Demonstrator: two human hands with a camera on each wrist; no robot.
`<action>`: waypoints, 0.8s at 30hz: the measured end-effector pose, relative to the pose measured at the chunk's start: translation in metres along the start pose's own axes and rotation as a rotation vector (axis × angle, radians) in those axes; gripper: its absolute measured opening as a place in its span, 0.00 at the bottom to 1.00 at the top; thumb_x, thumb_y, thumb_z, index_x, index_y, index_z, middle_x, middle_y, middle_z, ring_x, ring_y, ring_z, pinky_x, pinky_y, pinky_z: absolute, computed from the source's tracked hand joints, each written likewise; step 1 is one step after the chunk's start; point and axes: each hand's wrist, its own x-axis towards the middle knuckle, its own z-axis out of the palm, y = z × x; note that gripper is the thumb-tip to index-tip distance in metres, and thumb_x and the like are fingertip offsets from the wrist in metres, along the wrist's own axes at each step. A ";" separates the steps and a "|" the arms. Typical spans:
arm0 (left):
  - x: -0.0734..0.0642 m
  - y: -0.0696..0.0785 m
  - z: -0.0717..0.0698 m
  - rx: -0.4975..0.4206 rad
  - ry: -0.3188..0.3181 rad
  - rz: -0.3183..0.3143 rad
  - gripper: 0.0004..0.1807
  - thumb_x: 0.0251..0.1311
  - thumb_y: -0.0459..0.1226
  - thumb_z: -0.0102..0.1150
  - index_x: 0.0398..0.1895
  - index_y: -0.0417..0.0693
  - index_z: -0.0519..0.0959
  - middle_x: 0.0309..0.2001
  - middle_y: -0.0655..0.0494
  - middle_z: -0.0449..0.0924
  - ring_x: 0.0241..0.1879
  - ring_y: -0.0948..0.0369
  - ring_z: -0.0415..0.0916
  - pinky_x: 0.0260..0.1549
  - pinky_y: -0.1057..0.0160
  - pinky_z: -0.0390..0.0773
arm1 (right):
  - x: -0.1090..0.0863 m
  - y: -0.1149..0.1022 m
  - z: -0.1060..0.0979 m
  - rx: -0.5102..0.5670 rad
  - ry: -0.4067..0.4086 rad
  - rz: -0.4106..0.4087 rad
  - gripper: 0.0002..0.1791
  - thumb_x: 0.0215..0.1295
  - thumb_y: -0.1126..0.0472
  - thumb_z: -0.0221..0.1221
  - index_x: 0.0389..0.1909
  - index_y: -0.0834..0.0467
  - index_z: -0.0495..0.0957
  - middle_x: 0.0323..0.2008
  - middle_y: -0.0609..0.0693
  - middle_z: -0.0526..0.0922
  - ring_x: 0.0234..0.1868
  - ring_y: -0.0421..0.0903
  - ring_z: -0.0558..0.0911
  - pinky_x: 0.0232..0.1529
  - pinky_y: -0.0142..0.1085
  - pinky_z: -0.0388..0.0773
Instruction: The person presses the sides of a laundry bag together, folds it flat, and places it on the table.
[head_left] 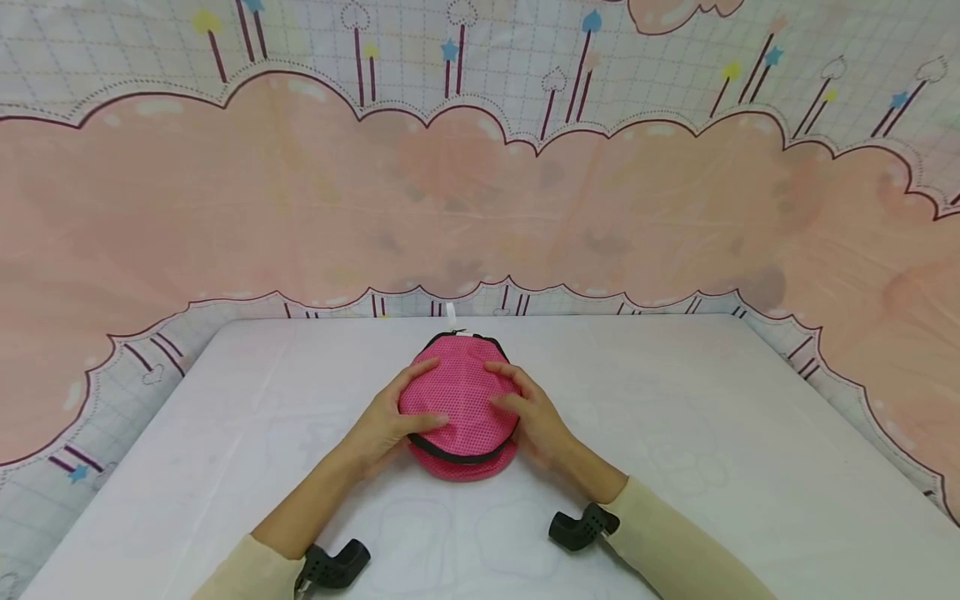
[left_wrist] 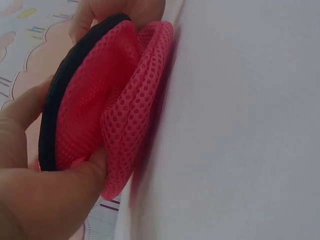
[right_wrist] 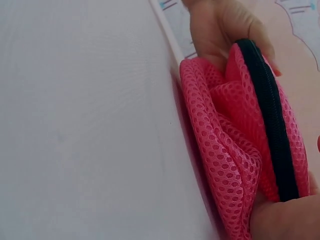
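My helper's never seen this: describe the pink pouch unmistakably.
Find the white table. Toward its far edge, the left hand and right hand hold a round mesh pouch, the only vivid pink thing there, with a black zipper.

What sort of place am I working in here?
Probably an indoor recording setup, though I can't be sure: a white table stands before a patterned backdrop, and a black wrist mount shows on the left arm.

We see pink pouch: cloth mesh, rough, pitted with small holes | its black zip band: fabric, matt, finely ribbed | we read tabletop as smooth, matt | backdrop: printed sheet, lightly creased | sleeves: matt cloth | wrist pieces: plastic-looking
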 end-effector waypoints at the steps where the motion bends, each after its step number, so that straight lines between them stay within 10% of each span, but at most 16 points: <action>1: -0.001 0.002 0.000 0.063 0.014 0.002 0.44 0.53 0.29 0.67 0.72 0.57 0.58 0.68 0.44 0.54 0.61 0.47 0.63 0.54 0.57 0.73 | 0.000 -0.001 0.000 -0.013 0.005 0.005 0.28 0.63 0.70 0.48 0.66 0.63 0.60 0.65 0.53 0.61 0.56 0.47 0.69 0.51 0.37 0.73; 15: -0.006 0.011 0.000 0.562 0.106 0.009 0.48 0.46 0.45 0.74 0.71 0.60 0.59 0.65 0.45 0.53 0.64 0.46 0.56 0.56 0.47 0.68 | -0.001 -0.009 -0.005 -0.200 0.001 -0.062 0.27 0.63 0.70 0.50 0.64 0.67 0.62 0.64 0.59 0.59 0.54 0.50 0.68 0.47 0.35 0.74; 24: -0.007 0.017 -0.007 0.648 0.132 0.063 0.54 0.47 0.52 0.72 0.75 0.56 0.51 0.71 0.47 0.45 0.68 0.45 0.50 0.60 0.40 0.62 | -0.002 -0.017 -0.011 -0.712 0.051 -0.171 0.26 0.67 0.61 0.57 0.65 0.55 0.64 0.65 0.56 0.59 0.59 0.56 0.69 0.51 0.45 0.76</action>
